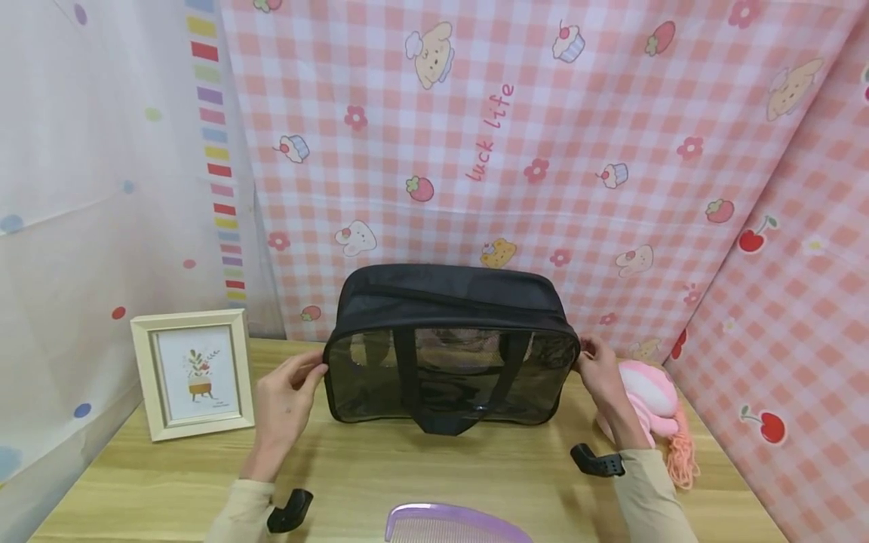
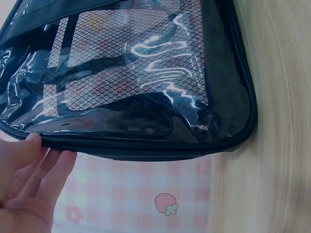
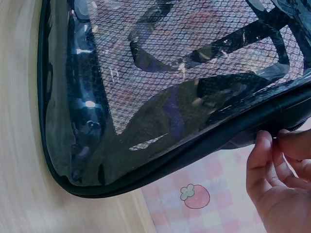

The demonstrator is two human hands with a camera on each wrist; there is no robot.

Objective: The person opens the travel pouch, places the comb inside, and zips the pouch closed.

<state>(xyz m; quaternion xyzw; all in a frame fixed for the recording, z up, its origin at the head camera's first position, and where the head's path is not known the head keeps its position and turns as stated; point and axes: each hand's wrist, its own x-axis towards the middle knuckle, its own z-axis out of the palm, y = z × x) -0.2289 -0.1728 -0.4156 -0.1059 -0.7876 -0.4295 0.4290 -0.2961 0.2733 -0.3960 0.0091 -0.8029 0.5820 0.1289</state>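
A black wash bag (image 1: 366, 377) with a see-through front and two dark strap handles (image 1: 444, 424) stands upright on the table. My left hand (image 1: 285, 400) pinches its left edge between thumb and fingers, and the left wrist view shows the thumb on the black piping (image 2: 121, 145). On the opposite side, my right hand (image 1: 600, 377) pinches the bag near the upper right corner, close to the zipper in the right wrist view. Mesh (image 3: 121, 73) shows through the clear panel. The bag's top is dark, with a slanting line across it.
A cream picture frame (image 1: 197, 377) with a plant print stands to the left. On the right, a pink and white plush toy (image 1: 652, 396) lies partly behind my right forearm. A purple comb (image 1: 451, 516) lies at the table's front edge. Checked pink cloth (image 1: 475, 151) hangs behind the bag.
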